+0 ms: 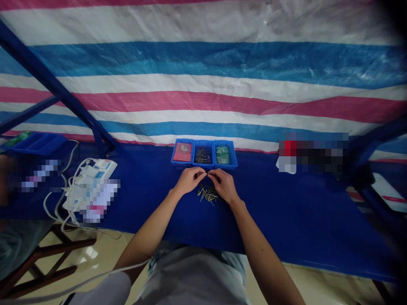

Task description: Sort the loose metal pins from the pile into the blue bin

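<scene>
My left hand [190,179] and my right hand [223,183] meet just in front of three blue bins, fingertips pinched close together. Between them is something dark and very small, too small to name. Below the fingers, a loose pile of thin brass-coloured metal pieces [208,195], perhaps screws or pins, lies on the blue table [270,212]. The left bin [174,161] holds something flat and red with a small clear item on top. Dark, slender metal pieces [203,156] fill the middle bin. Green and whitish small packets [222,155] lie in the right bin.
White power strips [103,169] with tangled cables are on the left. Blurred-out items [313,152] lie at the right. Blue metal frame bars [60,91] rise at both sides before a striped tarp [203,101]. At far left are another blue tray [38,143] and part of another person.
</scene>
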The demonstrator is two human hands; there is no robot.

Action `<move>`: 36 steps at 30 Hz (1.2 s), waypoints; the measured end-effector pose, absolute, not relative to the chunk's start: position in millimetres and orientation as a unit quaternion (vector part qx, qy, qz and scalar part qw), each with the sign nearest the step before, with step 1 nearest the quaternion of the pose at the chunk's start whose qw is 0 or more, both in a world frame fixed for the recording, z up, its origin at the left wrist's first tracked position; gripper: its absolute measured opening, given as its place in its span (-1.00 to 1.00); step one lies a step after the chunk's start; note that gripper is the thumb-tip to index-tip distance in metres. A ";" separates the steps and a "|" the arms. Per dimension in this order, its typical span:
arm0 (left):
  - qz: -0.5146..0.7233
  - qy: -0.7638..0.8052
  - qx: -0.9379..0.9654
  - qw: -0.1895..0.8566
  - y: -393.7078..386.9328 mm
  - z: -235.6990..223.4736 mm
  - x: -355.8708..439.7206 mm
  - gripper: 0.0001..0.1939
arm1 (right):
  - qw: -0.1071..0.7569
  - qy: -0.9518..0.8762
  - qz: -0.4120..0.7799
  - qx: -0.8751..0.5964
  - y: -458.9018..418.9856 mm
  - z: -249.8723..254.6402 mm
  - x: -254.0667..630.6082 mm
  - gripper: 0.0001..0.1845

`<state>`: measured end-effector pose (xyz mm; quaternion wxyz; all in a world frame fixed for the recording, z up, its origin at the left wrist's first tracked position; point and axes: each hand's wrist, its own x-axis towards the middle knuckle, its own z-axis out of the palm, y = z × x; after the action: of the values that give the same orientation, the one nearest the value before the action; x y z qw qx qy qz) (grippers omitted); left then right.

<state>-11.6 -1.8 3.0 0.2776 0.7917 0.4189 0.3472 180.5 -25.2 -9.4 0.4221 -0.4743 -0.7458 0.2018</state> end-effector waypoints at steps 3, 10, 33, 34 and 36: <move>0.348 0.419 0.791 0.278 -1.9 2.9 -11.6 -0.78 | 0.428 -0.749 0.201 -0.465 -25.1 -7.4 180.4 -0.82; 0.352 0.416 0.789 0.284 -1.4 2.6 -11.1 -0.79 | 0.413 -0.757 0.199 -0.465 -24.7 -6.4 180.8 -0.79; 0.345 0.422 0.790 0.281 -1.6 2.7 -11.0 -0.77 | 0.417 -0.753 0.198 -0.468 -26.1 -3.9 180.1 -0.79; 0.344 0.422 0.790 0.281 -1.7 2.9 -11.0 -0.78 | 0.414 -0.755 0.197 -0.469 -26.1 -4.1 180.2 -0.78; 0.343 0.422 0.790 0.282 -1.7 3.5 -10.9 -0.78 | 0.408 -0.757 0.194 -0.471 -26.1 -4.2 180.3 -0.77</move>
<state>-10.9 -1.7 3.5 0.2815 0.7903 0.4223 0.3433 180.3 -26.1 -4.2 0.4084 -0.4709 -0.7575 0.1940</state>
